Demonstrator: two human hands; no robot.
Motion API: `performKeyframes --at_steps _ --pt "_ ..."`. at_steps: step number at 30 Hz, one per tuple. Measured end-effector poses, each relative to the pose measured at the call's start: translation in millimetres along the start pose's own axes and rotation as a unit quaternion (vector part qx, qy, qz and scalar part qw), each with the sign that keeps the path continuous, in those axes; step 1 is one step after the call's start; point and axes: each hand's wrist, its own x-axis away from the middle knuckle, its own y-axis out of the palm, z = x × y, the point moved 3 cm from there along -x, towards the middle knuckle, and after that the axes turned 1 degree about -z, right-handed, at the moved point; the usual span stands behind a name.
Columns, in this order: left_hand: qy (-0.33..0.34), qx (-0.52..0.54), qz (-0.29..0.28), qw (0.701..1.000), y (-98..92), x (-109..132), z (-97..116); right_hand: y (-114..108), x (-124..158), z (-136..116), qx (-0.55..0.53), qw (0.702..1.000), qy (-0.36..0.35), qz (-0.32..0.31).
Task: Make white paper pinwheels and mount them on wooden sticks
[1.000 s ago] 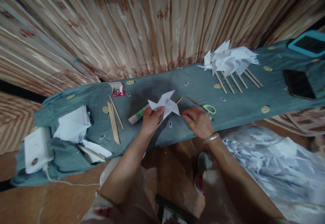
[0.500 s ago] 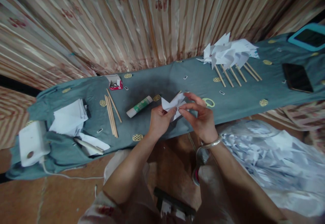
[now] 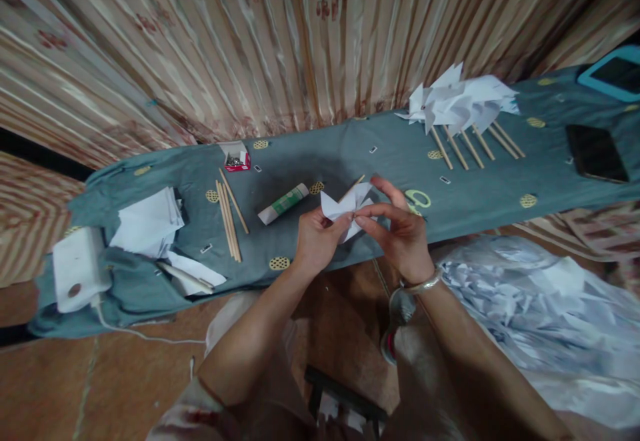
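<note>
A white paper pinwheel (image 3: 333, 206) is held over the front edge of the table, its blades folded to the middle. My left hand (image 3: 317, 237) is closed on its left side, thumb across the front. Behind the paper a wooden stick (image 3: 361, 179) pokes out at the top. The thumb and index finger of my right hand (image 3: 403, 237) pinch together at the pinwheel's centre, where a small dark pin (image 3: 354, 215) barely shows. Just right of that hand lies a pair of scissors with yellow-green handles (image 3: 419, 197), partly hidden. A glue stick (image 3: 284, 203) lies to the left.
Several loose sticks (image 3: 230, 221), a small red box of metal pins (image 3: 237, 159) and a paper stack (image 3: 150, 221) lie left, beside a white device (image 3: 77, 271). Finished pinwheels (image 3: 455, 104) and a phone (image 3: 597, 153) lie right. A clear bag of paper pieces (image 3: 540, 307) stands below.
The view has shifted slightly, so the table's things appear a little further right. Both hands still hold the pinwheel, and the right fingertips stay at its centre.
</note>
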Motion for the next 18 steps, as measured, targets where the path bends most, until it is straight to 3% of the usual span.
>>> performKeyframes --at_steps 18 --pt "0.002 -0.002 0.000 1.000 -5.7 4.7 2.9 3.8 2.1 3.5 -0.074 0.995 0.054 -0.030"
